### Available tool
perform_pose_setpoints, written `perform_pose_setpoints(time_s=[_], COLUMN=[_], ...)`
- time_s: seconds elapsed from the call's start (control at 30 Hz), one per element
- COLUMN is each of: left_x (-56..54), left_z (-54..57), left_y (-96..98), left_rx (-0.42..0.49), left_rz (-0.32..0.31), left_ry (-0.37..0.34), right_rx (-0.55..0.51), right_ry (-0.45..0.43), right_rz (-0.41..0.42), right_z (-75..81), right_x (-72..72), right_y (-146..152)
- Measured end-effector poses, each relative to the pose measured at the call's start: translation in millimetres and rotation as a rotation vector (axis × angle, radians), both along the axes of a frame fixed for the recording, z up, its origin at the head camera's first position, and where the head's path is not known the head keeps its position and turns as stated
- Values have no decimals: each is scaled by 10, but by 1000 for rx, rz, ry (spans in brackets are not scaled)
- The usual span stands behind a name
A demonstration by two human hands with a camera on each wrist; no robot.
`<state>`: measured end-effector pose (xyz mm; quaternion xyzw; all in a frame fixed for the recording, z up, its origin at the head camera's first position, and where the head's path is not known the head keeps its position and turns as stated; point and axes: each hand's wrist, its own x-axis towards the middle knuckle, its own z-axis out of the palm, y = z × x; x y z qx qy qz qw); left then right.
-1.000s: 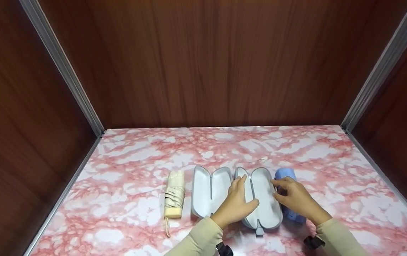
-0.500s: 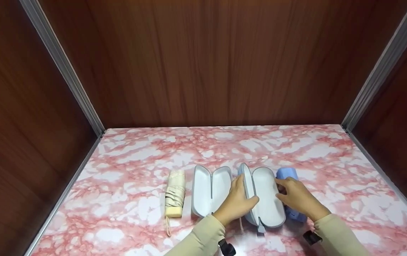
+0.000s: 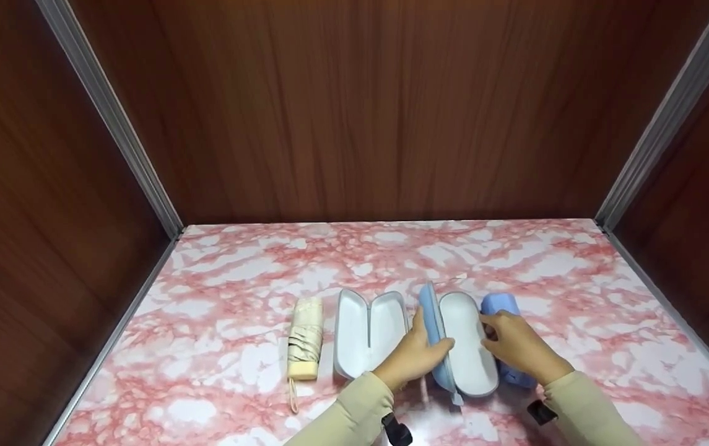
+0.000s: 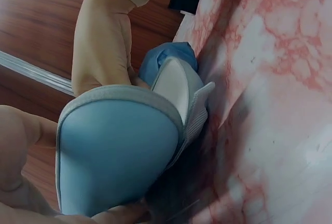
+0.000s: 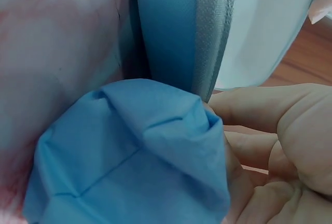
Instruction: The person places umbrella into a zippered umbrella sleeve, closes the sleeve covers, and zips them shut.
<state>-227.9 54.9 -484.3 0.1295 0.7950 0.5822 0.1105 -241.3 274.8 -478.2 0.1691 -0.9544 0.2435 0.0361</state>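
A light-blue zippered hard case [image 3: 469, 347] with a pale lining lies partly unfolded on the table. My left hand [image 3: 415, 353] grips its raised lid [image 4: 116, 149], thumb over the rim and fingers on the outer shell. The lid stands nearly upright, its blue outside facing left. My right hand [image 3: 524, 347] holds the right rim of the case's lower half with bent fingers; some fingertips are hidden. Right beside that hand lies a blue fabric-covered roll [image 5: 129, 162], partly covered by it in the head view. No contents show in the visible half of the case.
Left of my left hand lies a second unfolded case [image 3: 351, 347] with a pale lining. Farther left is a cream folding umbrella [image 3: 304, 337] with a yellow end and wrist loop. Brown wood-patterned panels [image 3: 354, 111] enclose the red-and-white marbled table [image 3: 236, 272].
The lid in my left hand has swung up from lying nearly flat to nearly upright. The case has shifted slightly right, and my right hand has moved onto its rim.
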Motion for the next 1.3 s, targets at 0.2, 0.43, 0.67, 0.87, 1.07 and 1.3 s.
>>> perform_pose_setpoints(time_s=[0.2, 0.43, 0.67, 0.87, 1.07, 1.3], left_x=[16, 17, 27, 37, 30, 35], left_z=[0, -16, -51, -57, -58, -57], left_y=[42, 82, 89, 81, 70, 58], left_rx=[70, 162, 214, 213, 206, 226], left_rz=[17, 50, 73, 87, 85, 80], left_ry=[-85, -144, -164, -157, -168, -193], right_rx=[-10, -16, -46, -82, -94, -178], right_ry=[-24, -35, -60, -53, -58, -94], right_rz=[24, 4, -4, 8, 9, -32], right_z=[1, 9, -13, -29, -20, 27], right_x=[-10, -14, -19, -27, -12, -4], right_y=[9, 17, 23, 28, 19, 63])
